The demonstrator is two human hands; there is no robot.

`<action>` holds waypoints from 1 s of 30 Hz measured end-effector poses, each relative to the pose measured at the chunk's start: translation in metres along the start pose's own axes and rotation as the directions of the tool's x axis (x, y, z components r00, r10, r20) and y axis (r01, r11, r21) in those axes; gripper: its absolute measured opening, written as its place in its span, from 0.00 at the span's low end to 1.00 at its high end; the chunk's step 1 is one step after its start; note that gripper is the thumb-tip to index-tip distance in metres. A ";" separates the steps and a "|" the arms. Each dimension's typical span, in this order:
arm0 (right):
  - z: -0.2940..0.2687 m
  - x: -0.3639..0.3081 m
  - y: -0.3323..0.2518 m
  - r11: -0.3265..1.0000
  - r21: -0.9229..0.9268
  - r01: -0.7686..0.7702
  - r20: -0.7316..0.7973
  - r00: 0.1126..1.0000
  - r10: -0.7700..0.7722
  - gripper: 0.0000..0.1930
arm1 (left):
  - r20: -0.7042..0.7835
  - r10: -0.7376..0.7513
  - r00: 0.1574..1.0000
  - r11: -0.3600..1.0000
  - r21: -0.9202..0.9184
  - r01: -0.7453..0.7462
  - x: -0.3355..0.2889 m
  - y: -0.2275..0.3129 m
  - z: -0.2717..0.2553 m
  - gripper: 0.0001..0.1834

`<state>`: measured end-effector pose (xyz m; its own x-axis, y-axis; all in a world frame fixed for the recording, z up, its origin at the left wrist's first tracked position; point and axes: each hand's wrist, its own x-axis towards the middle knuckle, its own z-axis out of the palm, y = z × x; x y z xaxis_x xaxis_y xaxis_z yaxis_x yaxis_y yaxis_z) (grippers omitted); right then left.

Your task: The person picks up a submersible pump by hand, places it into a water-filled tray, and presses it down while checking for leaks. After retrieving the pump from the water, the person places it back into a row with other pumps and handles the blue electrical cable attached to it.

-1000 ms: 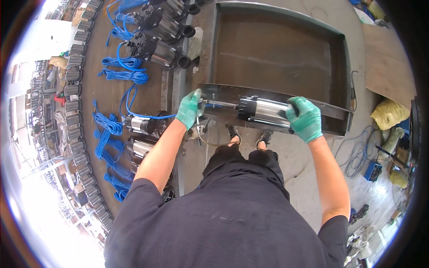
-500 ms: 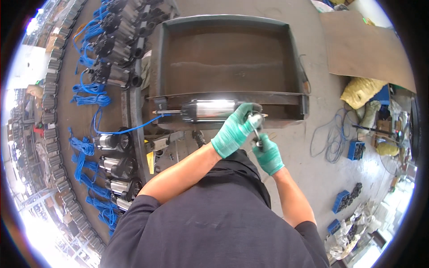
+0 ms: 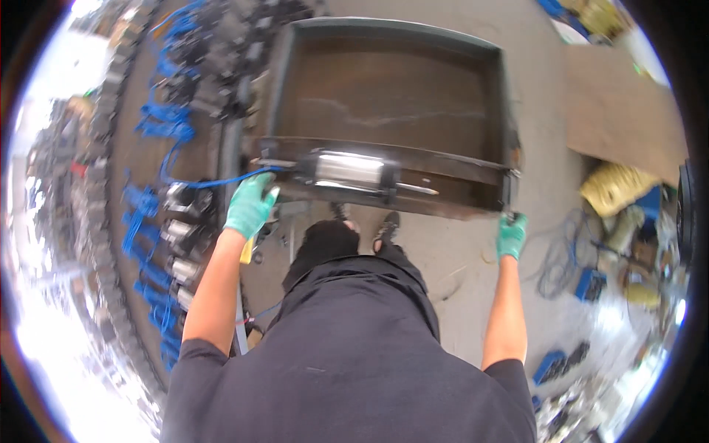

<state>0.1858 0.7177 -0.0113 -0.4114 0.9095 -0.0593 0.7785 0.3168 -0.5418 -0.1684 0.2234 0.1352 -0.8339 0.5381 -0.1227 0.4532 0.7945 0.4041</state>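
Along the near side of the tank (image 3: 354, 88): one silver cylinder (image 3: 348, 171), long axis left to right, with two thin rods (image 3: 418, 189) pointing out, one from either end. By the tank's near-left corner: one blue cable (image 3: 221, 181) and left hand (image 3: 249, 208), fingers spread. At its near-right corner: right hand (image 3: 511, 235), curled, cannot tell around what.

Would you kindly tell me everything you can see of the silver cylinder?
The cylinder looks like shiny metal, with dark ends and a thin rod sticking out of each. It lies on its side, left to right, along the near part of the tray. A blue cable reaches its left side; blur hides any joint. The left hand is close but appears apart; the right hand is well away.
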 end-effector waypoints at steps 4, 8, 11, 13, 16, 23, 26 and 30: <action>0.013 0.008 0.036 0.997 -0.034 0.071 -0.073 0.995 -0.073 0.18 | 0.159 -0.150 0.976 0.915 0.397 0.076 0.021 -0.022 -0.032 0.27; -0.004 -0.011 -0.056 0.962 -0.162 0.221 -0.046 0.972 -0.231 0.19 | 0.327 -0.373 0.868 0.791 0.601 0.113 0.034 -0.054 -0.044 0.33; -0.008 -0.037 -0.170 0.907 0.239 0.347 0.150 0.909 -0.388 0.17 | 0.459 -0.375 0.806 0.774 0.633 0.001 0.046 -0.073 -0.044 0.31; -0.005 -0.066 -0.255 0.773 0.231 0.591 0.186 0.753 -0.631 0.16 | 0.535 -0.351 0.768 0.795 0.604 -0.057 0.054 -0.083 -0.047 0.27; 0.014 -0.089 -0.327 0.784 0.186 0.593 0.425 0.671 -0.608 0.15 | 0.606 -0.286 0.743 0.882 0.468 -0.043 0.054 -0.093 -0.066 0.24; 0.026 -0.041 -0.347 0.731 0.125 0.670 0.677 0.481 -0.557 0.06 | 0.514 -0.108 0.851 0.959 0.280 -0.047 0.075 -0.087 -0.144 0.19; -0.001 -0.016 -0.352 0.861 0.161 0.482 0.692 0.568 -0.447 0.06 | 0.391 -0.087 0.916 0.979 0.202 0.007 0.075 -0.102 -0.177 0.21; -0.047 0.017 -0.364 0.911 0.283 0.299 0.611 0.677 -0.411 0.06 | 0.255 0.036 0.966 0.996 0.073 -0.057 0.077 -0.124 -0.160 0.20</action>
<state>-0.0830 0.6306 0.2243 -0.8881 0.3207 -0.3292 0.4524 0.4841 -0.7490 -0.3393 0.1211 0.2208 -0.7090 0.6206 -0.3351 0.5214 0.7811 0.3434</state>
